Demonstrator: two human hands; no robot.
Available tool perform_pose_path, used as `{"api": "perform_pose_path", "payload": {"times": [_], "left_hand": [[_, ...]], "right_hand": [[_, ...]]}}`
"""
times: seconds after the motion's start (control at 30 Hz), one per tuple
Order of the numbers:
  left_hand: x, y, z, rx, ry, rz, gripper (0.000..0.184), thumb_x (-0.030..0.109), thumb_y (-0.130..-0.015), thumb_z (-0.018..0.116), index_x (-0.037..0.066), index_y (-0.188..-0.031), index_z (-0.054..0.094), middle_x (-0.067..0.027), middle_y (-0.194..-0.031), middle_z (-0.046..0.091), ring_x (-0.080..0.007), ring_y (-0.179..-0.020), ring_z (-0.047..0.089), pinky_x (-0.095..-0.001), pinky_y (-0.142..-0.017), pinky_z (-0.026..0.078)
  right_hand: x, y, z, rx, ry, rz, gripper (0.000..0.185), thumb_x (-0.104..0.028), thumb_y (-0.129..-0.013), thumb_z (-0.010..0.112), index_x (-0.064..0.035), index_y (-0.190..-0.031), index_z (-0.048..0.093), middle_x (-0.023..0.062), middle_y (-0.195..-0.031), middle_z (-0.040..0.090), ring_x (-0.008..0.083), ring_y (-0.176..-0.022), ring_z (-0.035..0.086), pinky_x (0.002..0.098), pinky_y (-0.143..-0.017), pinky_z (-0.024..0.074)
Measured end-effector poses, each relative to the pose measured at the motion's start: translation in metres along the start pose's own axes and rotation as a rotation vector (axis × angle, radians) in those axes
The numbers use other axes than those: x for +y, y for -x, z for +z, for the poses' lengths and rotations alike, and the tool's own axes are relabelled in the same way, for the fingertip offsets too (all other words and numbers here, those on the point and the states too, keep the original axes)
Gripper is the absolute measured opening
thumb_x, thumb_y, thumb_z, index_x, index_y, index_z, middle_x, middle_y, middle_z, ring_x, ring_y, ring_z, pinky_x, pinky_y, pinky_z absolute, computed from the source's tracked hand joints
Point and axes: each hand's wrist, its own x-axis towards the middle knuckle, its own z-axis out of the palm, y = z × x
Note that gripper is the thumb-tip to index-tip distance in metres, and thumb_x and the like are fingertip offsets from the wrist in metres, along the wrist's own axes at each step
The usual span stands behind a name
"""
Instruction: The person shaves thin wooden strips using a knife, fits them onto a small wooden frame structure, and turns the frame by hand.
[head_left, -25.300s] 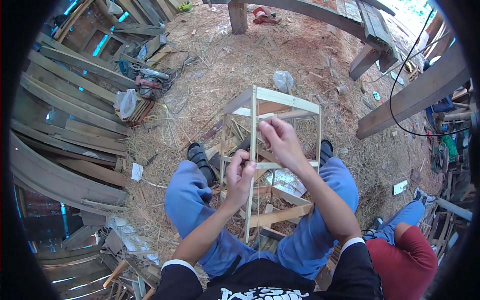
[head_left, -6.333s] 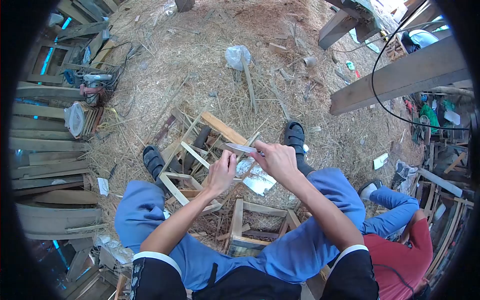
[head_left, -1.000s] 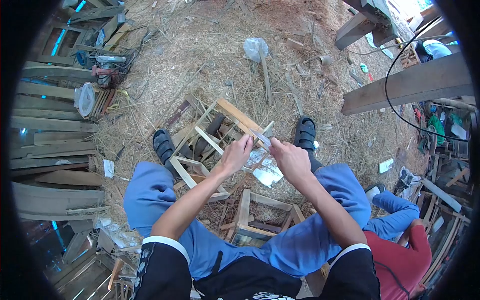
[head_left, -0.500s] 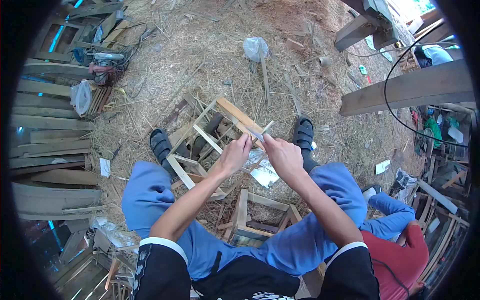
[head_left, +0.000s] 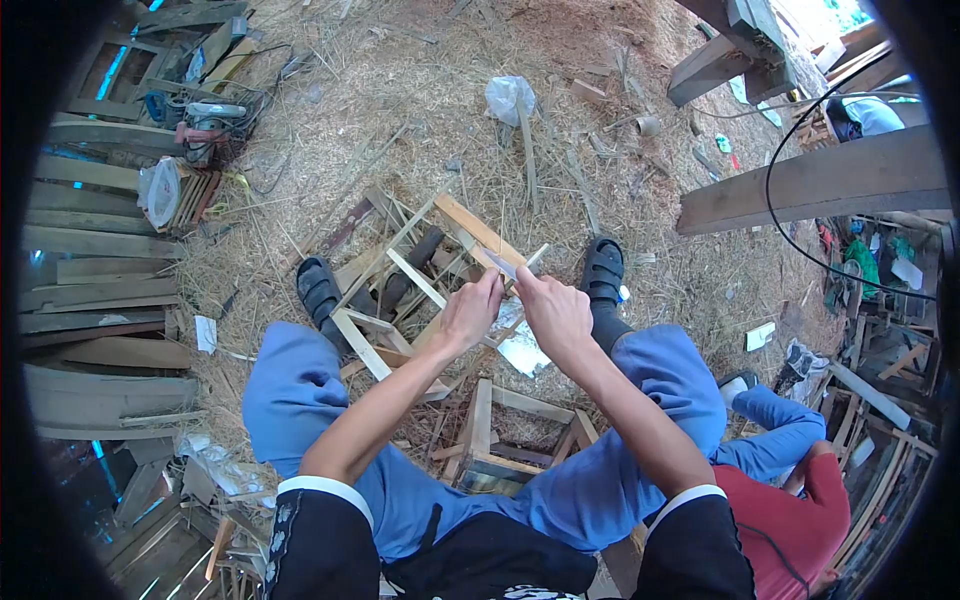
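Observation:
My right hand point(head_left: 552, 312) is closed around a knife, its pale blade point(head_left: 497, 263) pointing up and left over a light wooden block point(head_left: 468, 222). My left hand point(head_left: 470, 316) is closed beside it, fingertips pinched on a thin wooden strip point(head_left: 539, 256) whose end shows beyond the right hand. The hands nearly touch, and most of the strip is hidden behind them. Below and left of the block lies a frame of slender wooden bars point(head_left: 418, 277), between my feet. A second small wooden frame point(head_left: 530, 405) stands closer to my body.
Straw and shavings cover the ground point(head_left: 330, 130). Stacked boards point(head_left: 110, 270) and a power tool point(head_left: 205, 130) are at the left. A thick beam point(head_left: 815, 180) and a black cable point(head_left: 775, 180) are at the right. A person in a red top point(head_left: 785, 510) sits close by at lower right.
My right hand has shifted slightly left, and the knife blade now reaches further up and left past the fingers. My left hand stays nearly in place.

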Motion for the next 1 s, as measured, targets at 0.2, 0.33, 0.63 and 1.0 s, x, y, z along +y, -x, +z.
{"api": "perform_pose_path", "payload": {"times": [0.2, 0.33, 0.63, 1.0], "left_hand": [[0.002, -0.002, -0.001, 0.013, -0.007, 0.003, 0.023, 0.027, -0.109, 0.045, 0.006, -0.107, 0.054, -0.0277, -0.074, 0.067, -0.0509, -0.075, 0.068, -0.0617, -0.067, 0.052], [0.003, 0.000, 0.000, 0.021, -0.002, 0.014, 0.025, 0.026, -0.109, 0.044, 0.004, -0.105, 0.055, -0.0255, -0.071, 0.065, -0.0501, -0.072, 0.066, -0.0593, -0.065, 0.048], [0.002, -0.001, 0.000, 0.030, -0.011, 0.004, 0.025, 0.025, -0.110, 0.044, 0.004, -0.112, 0.057, -0.0266, -0.073, 0.066, -0.0502, -0.074, 0.066, -0.0597, -0.066, 0.049], [0.003, 0.004, 0.004, 0.047, 0.026, 0.058, 0.024, 0.026, -0.108, 0.047, 0.005, -0.114, 0.057, -0.0269, -0.072, 0.067, -0.0491, -0.071, 0.068, -0.0605, -0.064, 0.052]], "right_hand": [[0.000, -0.006, 0.002, 0.020, -0.035, 0.003, 0.021, -0.033, -0.107, 0.052, -0.0120, -0.106, 0.052, 0.0160, -0.083, 0.071, 0.0398, -0.072, 0.072, 0.0509, -0.057, 0.0545], [0.001, -0.008, 0.008, 0.061, -0.052, -0.013, 0.021, -0.033, -0.107, 0.051, -0.0121, -0.104, 0.052, 0.0157, -0.081, 0.070, 0.0395, -0.070, 0.071, 0.0506, -0.056, 0.0541], [-0.003, -0.022, 0.015, 0.087, -0.055, -0.049, 0.021, -0.033, -0.107, 0.050, -0.0126, -0.102, 0.053, 0.0155, -0.078, 0.068, 0.0395, -0.068, 0.071, 0.0509, -0.055, 0.0535], [-0.005, -0.043, 0.021, 0.085, -0.175, -0.013, 0.022, -0.033, -0.105, 0.053, -0.0115, -0.102, 0.054, 0.0207, -0.077, 0.070, 0.0442, -0.071, 0.069, 0.0560, -0.059, 0.0527]]}}
